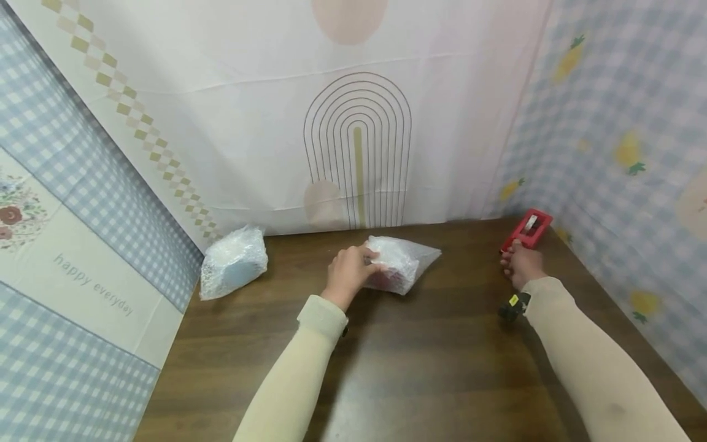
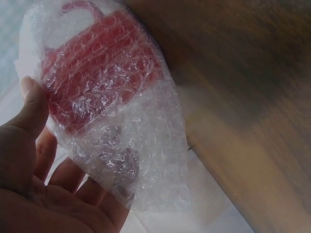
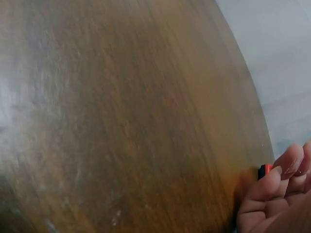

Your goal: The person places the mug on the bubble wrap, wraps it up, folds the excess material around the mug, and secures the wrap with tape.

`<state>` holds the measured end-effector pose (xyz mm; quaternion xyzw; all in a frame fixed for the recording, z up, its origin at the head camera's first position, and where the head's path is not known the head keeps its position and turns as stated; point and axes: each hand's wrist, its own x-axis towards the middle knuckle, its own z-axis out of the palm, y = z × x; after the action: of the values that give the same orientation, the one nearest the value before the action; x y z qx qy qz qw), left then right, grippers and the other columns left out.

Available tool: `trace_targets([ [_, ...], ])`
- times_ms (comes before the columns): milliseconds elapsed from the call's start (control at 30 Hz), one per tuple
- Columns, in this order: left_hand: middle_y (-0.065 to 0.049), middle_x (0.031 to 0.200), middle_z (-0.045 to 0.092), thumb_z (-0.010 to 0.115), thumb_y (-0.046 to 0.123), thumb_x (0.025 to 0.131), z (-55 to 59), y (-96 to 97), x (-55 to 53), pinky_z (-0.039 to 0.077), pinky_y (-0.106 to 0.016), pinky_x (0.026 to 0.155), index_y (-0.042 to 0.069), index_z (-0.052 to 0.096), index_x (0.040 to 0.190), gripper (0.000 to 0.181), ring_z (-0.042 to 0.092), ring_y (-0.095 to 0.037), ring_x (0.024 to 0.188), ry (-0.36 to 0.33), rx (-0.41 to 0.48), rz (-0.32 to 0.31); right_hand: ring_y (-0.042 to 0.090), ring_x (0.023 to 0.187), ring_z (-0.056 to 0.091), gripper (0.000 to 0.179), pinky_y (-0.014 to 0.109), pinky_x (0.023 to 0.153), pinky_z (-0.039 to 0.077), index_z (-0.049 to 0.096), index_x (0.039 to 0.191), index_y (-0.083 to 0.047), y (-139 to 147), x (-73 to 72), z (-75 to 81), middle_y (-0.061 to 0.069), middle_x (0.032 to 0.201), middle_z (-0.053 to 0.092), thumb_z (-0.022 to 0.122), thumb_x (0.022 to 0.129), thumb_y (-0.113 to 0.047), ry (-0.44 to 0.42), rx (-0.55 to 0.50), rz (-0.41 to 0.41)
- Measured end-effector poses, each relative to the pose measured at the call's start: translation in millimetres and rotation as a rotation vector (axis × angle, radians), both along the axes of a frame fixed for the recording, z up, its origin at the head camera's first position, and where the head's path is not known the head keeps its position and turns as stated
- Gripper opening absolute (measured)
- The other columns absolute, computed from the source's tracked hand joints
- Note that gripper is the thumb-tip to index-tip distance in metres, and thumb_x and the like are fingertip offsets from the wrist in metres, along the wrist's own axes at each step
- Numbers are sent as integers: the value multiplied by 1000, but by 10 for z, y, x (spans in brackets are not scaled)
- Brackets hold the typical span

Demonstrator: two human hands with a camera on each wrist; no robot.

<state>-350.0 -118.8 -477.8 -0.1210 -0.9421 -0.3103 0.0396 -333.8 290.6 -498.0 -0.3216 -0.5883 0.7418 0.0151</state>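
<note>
Near the back middle of the table, my left hand (image 1: 349, 272) grips one end of a bubble-wrap package (image 1: 399, 261). Seen from the left wrist, the thumb lies on the near side of the bubble wrap (image 2: 155, 141) and the fingers pass behind it. A pinkish-red thing (image 2: 104, 63) with a thin loop like a handle shows through the wrap. At the back right, my right hand (image 1: 521, 265) pinches the near end of a red frame-shaped tool (image 1: 540, 216) with a silvery piece in its opening. Only a small red and black end (image 3: 265, 171) shows beside the curled fingers in the right wrist view.
Another bubble-wrapped package (image 1: 234, 263), with something pale blue inside, sits at the table's back left corner. Cloth hangs behind the brown wooden table (image 1: 414, 362), with checked cloth (image 1: 624, 202) close along the right side and more on the left.
</note>
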Motion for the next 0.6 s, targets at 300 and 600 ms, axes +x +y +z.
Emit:
trace_targets([
  [300, 1, 162, 68, 91, 45, 96, -23, -11, 40, 67, -59, 93, 25, 88, 127, 37, 82, -39, 118, 17, 15, -9, 2, 69, 66, 30, 22, 64, 63, 59, 123, -11, 176, -149, -351, -14, 73, 69, 44, 122, -36, -9, 139, 38],
  [600, 11, 184, 40, 91, 43, 96, -40, -20, -1, 60, -67, 114, 22, 89, 125, 36, 56, -30, 162, 42, -22, -68, 0, 73, 67, 31, 19, 72, 65, 55, 128, -7, 94, -17, -306, -14, 79, 65, 42, 123, -35, 51, 244, 268],
])
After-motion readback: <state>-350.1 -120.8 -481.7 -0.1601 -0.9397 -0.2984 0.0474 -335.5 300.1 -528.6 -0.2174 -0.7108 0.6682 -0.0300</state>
